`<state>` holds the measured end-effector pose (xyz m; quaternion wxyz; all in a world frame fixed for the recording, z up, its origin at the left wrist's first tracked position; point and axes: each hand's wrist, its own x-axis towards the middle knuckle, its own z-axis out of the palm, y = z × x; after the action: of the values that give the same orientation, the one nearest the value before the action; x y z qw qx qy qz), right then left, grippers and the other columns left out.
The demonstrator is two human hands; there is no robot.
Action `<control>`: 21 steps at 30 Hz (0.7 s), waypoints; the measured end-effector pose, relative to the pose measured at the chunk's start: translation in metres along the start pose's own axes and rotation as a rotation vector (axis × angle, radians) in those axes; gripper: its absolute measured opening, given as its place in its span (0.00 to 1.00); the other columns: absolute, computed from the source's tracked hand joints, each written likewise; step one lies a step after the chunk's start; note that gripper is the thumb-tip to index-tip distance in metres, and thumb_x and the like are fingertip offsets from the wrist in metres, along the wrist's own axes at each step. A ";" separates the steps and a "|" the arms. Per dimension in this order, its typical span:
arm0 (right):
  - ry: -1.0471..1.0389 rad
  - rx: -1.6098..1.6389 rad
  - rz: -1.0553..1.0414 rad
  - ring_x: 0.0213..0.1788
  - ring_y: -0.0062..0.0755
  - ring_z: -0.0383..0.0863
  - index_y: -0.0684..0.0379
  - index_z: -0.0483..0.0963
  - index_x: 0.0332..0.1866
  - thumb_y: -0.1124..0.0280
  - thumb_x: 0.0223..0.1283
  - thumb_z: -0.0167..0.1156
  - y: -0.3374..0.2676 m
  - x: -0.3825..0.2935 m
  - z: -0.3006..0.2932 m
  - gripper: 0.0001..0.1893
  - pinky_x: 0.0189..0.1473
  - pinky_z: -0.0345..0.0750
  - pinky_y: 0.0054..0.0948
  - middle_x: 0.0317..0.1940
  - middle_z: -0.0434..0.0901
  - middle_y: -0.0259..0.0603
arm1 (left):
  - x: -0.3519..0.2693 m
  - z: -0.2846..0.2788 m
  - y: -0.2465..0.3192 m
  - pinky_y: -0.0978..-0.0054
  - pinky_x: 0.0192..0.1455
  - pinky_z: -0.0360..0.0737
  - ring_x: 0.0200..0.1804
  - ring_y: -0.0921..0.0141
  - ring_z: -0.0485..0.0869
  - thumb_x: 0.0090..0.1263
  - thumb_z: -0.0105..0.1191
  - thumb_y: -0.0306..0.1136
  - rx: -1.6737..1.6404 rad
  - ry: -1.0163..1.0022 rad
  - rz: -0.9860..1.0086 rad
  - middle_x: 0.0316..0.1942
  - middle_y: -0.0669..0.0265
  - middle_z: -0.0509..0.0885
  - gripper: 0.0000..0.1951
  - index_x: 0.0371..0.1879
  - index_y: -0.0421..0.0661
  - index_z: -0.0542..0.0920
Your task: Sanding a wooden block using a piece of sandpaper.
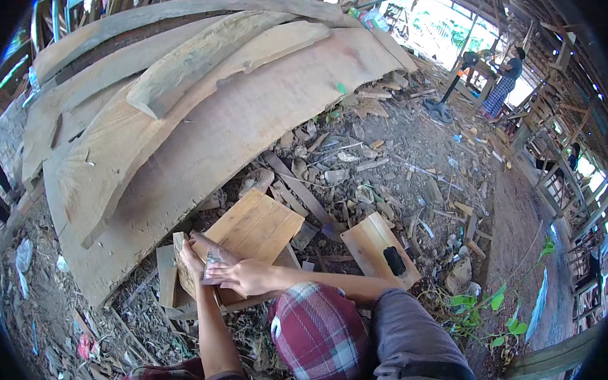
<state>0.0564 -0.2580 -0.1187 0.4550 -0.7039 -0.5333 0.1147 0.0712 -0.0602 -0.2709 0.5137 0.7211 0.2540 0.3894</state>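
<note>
In front of my knees, a light wooden panel of joined boards (256, 227) lies tilted over other wood pieces. My left hand (192, 259) grips a narrow brown piece, seemingly wood, near its upper end, beside an upright rough-edged board (183, 273). My right hand (244, 277) lies with its fingers spread over a patterned sheet or wrap (213, 262) at the lower end of that piece; how firmly it holds is hidden. To the right, a flat wooden board (372, 243) lies on the ground with a black object (394, 261) on it.
Large sawn wooden slabs (287, 86) lie stacked ahead and to the left. Wood scraps and litter (355, 171) cover the ground. A green-leaved plant (465, 303) grows at the lower right. A person (506, 83) stands beside a wooden structure at the far upper right, near a black stand fan (439, 109).
</note>
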 end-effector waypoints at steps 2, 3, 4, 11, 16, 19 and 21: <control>-0.255 -0.260 0.086 0.73 0.44 0.58 0.51 0.72 0.63 0.55 0.73 0.45 -0.004 0.005 -0.018 0.20 0.72 0.61 0.37 0.73 0.57 0.47 | -0.003 -0.014 0.046 0.67 0.47 0.71 0.39 0.68 0.75 0.77 0.35 0.47 -0.164 -0.075 -0.128 0.33 0.59 0.78 0.27 0.30 0.38 0.83; -0.105 -0.213 0.237 0.72 0.44 0.62 0.54 0.70 0.65 0.55 0.74 0.43 -0.007 0.016 -0.027 0.22 0.72 0.61 0.37 0.69 0.65 0.47 | -0.002 -0.020 0.057 0.67 0.46 0.71 0.39 0.68 0.75 0.77 0.36 0.47 -0.325 -0.140 -0.253 0.32 0.60 0.79 0.27 0.30 0.38 0.82; -0.123 -0.219 0.430 0.70 0.43 0.65 0.55 0.66 0.68 0.57 0.74 0.43 0.019 0.027 -0.047 0.23 0.72 0.62 0.36 0.72 0.58 0.45 | -0.001 -0.007 0.066 0.67 0.42 0.72 0.34 0.70 0.76 0.76 0.37 0.48 -0.260 -0.069 -0.192 0.28 0.63 0.80 0.27 0.29 0.36 0.82; -0.167 -0.374 -0.164 0.58 0.42 0.79 0.42 0.62 0.71 0.55 0.73 0.45 0.031 0.002 0.009 0.23 0.66 0.71 0.38 0.74 0.57 0.37 | 0.009 -0.003 0.011 0.68 0.40 0.74 0.29 0.70 0.76 0.75 0.36 0.47 -0.026 -0.117 0.118 0.23 0.64 0.80 0.28 0.29 0.35 0.83; 0.033 -0.559 0.276 0.66 0.39 0.70 0.46 0.72 0.62 0.54 0.74 0.42 0.045 -0.021 -0.062 0.20 0.68 0.67 0.40 0.68 0.67 0.41 | -0.003 0.009 0.068 0.69 0.42 0.74 0.32 0.70 0.77 0.75 0.35 0.47 -0.247 -0.118 -0.146 0.25 0.62 0.82 0.28 0.29 0.35 0.83; -0.111 -0.247 0.228 0.69 0.35 0.66 0.48 0.72 0.63 0.62 0.71 0.48 0.005 -0.008 -0.036 0.18 0.70 0.62 0.40 0.65 0.71 0.45 | 0.007 -0.004 0.023 0.69 0.42 0.74 0.32 0.69 0.78 0.76 0.34 0.44 -0.248 -0.083 -0.206 0.26 0.61 0.83 0.27 0.30 0.34 0.83; -0.181 -0.134 -0.178 0.60 0.34 0.77 0.45 0.73 0.62 0.67 0.67 0.53 -0.005 -0.024 0.015 0.19 0.62 0.73 0.39 0.60 0.75 0.42 | 0.022 -0.009 -0.006 0.68 0.43 0.75 0.32 0.68 0.79 0.76 0.34 0.40 -0.321 -0.210 -0.209 0.26 0.60 0.83 0.24 0.32 0.36 0.83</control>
<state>0.0331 -0.2707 -0.1311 0.3652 -0.6694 -0.6391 0.1011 0.0762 -0.0364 -0.2688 0.6831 0.6364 0.2074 0.2922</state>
